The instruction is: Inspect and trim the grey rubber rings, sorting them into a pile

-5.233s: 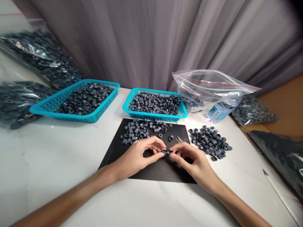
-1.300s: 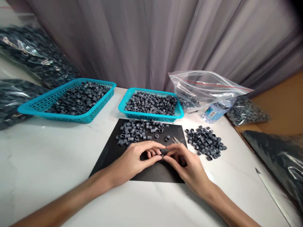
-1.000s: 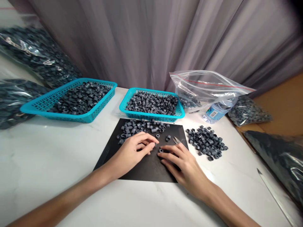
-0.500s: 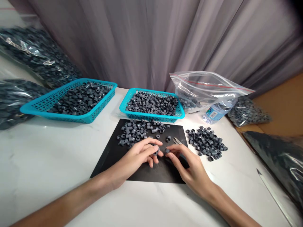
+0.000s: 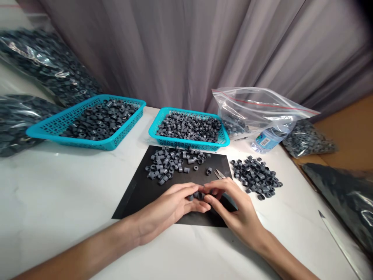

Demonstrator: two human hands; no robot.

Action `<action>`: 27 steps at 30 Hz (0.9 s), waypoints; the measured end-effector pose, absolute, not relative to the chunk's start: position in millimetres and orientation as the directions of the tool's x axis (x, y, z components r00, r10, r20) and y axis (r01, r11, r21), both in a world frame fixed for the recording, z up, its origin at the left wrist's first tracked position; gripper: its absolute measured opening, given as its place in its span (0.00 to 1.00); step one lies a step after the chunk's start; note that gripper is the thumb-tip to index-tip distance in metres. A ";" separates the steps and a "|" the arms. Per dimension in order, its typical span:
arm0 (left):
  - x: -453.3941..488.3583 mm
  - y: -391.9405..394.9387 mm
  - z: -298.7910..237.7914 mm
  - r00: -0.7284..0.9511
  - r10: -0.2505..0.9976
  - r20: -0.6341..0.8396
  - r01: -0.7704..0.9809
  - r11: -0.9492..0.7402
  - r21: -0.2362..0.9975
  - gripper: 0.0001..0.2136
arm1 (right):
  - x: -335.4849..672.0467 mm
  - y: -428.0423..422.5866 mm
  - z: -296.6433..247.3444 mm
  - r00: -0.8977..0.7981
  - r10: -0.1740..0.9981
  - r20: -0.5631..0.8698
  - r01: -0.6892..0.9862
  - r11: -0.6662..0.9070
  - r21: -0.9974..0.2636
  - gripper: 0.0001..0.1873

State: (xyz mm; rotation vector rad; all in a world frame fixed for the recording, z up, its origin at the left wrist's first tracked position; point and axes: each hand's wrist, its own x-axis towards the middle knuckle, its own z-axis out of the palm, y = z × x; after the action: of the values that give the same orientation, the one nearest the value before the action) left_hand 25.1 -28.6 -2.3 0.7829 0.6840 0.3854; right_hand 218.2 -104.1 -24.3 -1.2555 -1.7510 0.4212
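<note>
My left hand (image 5: 171, 208) and my right hand (image 5: 233, 210) meet fingertip to fingertip over a black mat (image 5: 145, 190). Between the fingertips are small grey plastic rings (image 5: 199, 194), pinched by both hands. A loose heap of the same grey rings (image 5: 171, 163) lies at the far end of the mat, with two single rings beside it. Small snips (image 5: 219, 174) lie on the mat just beyond my right hand.
A second ring pile (image 5: 258, 177) lies right of the mat. Two teal baskets (image 5: 96, 144) (image 5: 186, 143) full of rings stand behind. An open zip bag (image 5: 256, 105), a water bottle (image 5: 266, 140), filled bags (image 5: 43, 70) and a blade (image 5: 338, 241) surround them.
A second ago both hands lay flat on the mat near loose rings. Each then picked one up, and now the fingertips have drawn together nearer to me.
</note>
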 end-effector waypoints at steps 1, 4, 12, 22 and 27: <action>25.2 -27.8 -2.2 0.726 0.554 -0.408 -0.068 0.647 0.759 0.10 | 219.2 -103.6 -24.7 -0.034 0.883 0.468 0.571 0.401 -0.716 0.12; 25.6 -24.6 -0.5 0.739 0.559 -0.375 -0.041 0.593 0.804 0.11 | 223.3 -100.8 -28.1 0.010 0.879 0.478 0.668 0.350 -0.657 0.13; 26.7 -22.3 2.7 0.700 0.595 -0.394 -0.036 0.580 0.814 0.10 | 226.7 -95.0 -43.6 -0.149 0.916 0.373 0.910 0.275 -0.311 0.23; 28.3 -20.3 6.5 0.676 0.620 -0.398 0.039 0.509 0.860 0.14 | 231.9 -90.7 -51.5 -0.035 0.876 0.480 0.851 0.278 -0.446 0.16; 25.7 -18.3 -1.5 0.690 0.613 -0.385 0.076 0.468 0.881 0.15 | 231.4 -90.7 -48.3 -0.007 0.860 0.510 0.810 0.304 -0.502 0.12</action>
State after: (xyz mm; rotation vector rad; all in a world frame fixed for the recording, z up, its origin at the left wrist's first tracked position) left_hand 25.7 -18.3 -1.5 1.0507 0.7650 0.3717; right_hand 231.4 -90.7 -48.3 -1.4993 -1.8041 0.0833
